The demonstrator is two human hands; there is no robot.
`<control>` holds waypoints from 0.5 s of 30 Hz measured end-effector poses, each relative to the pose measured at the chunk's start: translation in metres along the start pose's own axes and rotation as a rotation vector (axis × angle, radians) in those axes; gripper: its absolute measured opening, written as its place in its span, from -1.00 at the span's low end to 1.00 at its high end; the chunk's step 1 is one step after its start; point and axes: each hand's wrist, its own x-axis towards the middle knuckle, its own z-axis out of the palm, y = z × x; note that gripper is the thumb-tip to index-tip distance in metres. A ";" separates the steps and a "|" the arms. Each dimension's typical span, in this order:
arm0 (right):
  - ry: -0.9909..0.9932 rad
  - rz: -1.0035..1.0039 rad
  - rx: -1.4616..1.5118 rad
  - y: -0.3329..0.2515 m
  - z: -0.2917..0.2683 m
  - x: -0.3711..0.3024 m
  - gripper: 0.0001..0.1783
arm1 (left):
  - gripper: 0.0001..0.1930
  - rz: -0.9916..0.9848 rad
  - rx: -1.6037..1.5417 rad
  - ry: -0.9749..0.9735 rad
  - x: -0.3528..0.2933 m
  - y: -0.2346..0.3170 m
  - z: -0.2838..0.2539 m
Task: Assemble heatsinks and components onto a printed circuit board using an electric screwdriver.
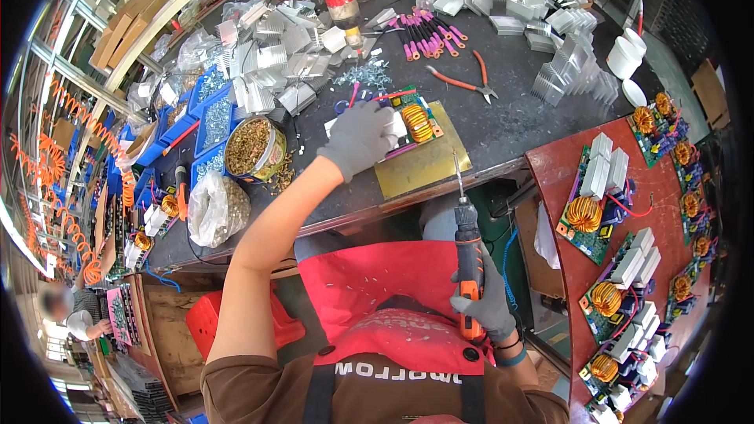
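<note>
Right of the circuit board [404, 130], open dark tabletop [509, 127] leaves a passage; orange-handled pliers [455, 81] and silver heatsinks [559, 71] bound its far side. Leftward, the left hand [360, 140], 1 tub [272, 163] and blue bins [171, 127] block passage.

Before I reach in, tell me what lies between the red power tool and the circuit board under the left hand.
In the head view, a loose scatter of small silvery screws lies there.
</note>
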 end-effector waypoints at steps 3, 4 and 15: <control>0.026 -0.019 -0.018 0.001 0.001 0.001 0.16 | -0.57 -0.024 0.003 0.014 -0.001 -0.003 0.003; 0.030 -0.012 -0.037 0.001 0.000 0.001 0.16 | -0.57 -0.043 -0.004 -0.010 -0.001 -0.003 0.005; 0.033 -0.015 -0.023 0.004 0.007 0.003 0.18 | -0.57 0.060 0.187 0.174 -0.003 0.001 0.022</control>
